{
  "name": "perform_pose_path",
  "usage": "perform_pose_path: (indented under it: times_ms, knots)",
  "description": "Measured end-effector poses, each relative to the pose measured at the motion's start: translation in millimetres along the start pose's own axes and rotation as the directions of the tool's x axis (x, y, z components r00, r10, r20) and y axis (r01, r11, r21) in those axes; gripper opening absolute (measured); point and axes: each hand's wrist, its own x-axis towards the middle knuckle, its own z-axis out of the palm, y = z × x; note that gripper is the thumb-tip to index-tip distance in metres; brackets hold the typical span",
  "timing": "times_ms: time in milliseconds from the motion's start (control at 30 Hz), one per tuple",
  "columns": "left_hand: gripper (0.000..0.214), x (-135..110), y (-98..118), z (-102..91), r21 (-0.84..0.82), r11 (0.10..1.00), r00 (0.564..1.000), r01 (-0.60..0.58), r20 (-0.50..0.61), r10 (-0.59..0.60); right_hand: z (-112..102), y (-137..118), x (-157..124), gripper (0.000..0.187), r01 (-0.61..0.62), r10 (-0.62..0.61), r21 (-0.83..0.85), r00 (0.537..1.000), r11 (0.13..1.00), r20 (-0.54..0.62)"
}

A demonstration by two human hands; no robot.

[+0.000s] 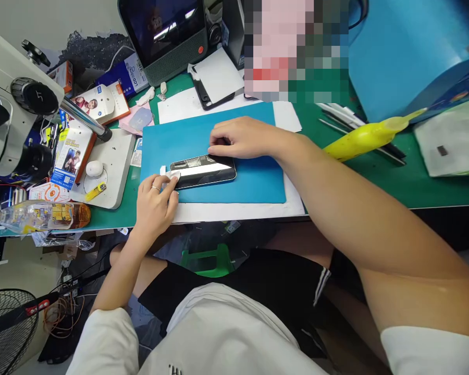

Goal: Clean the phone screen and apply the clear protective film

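Observation:
A black smartphone (pixel 203 172) lies flat on a blue mat (pixel 254 177) near the front edge of the green bench. My left hand (pixel 154 200) is closed at the phone's left end, fingers pinching a small white tab or cloth (pixel 168 176) pressed against that end. My right hand (pixel 242 138) rests on the mat just behind the phone, fingers curled down onto its far top edge, holding it in place. Glare hides most of the screen.
A microscope (pixel 15 99) and its white base (pixel 109 166) stand at the left with small boxes. A yellow squeeze bottle (pixel 363 138) and tweezers (pixel 344 117) lie at the right. A dark monitor (pixel 168 31) and a second phone (pixel 211 88) sit behind. A plastic bottle (pixel 42 216) lies front left.

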Motion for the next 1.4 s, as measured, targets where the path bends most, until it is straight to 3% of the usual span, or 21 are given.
perform_pose_path:
  times_ms: [100,300,700,867,1133,1400]
  knots:
    - [0.051,-8.4,1.0,-0.9,0.016,1.000,1.000,-0.010,0.017,0.010,-0.5,-0.2,0.2,0.033,0.012,-0.012,-0.008,1.000,1.000,0.004]
    - [0.053,-21.6,23.0,3.7,0.059,0.998,0.999,0.001,-0.035,0.002,-1.7,-0.4,-0.6,0.034,0.002,-0.002,-0.007,1.000,1.000,0.004]
    - [0.058,-3.9,25.8,3.5,0.117,0.988,0.995,0.098,0.019,-0.101,0.6,-0.7,-0.9,0.034,-0.015,0.015,0.009,1.000,1.000,-0.007]
    - [0.056,-15.0,33.1,0.9,0.144,0.987,0.997,0.076,0.015,-0.079,-0.7,0.0,-0.3,0.035,-0.006,0.007,0.014,1.000,1.000,-0.004]
    - [0.057,9.1,32.3,2.1,0.191,0.977,0.990,0.094,0.085,-0.112,0.2,0.3,0.6,0.033,-0.005,0.005,0.004,1.000,1.000,-0.010]
    - [0.057,-2.3,39.4,-2.5,0.231,0.972,0.996,0.035,0.068,-0.052,-0.1,2.5,1.3,0.033,0.017,-0.017,0.001,1.000,1.000,-0.017]
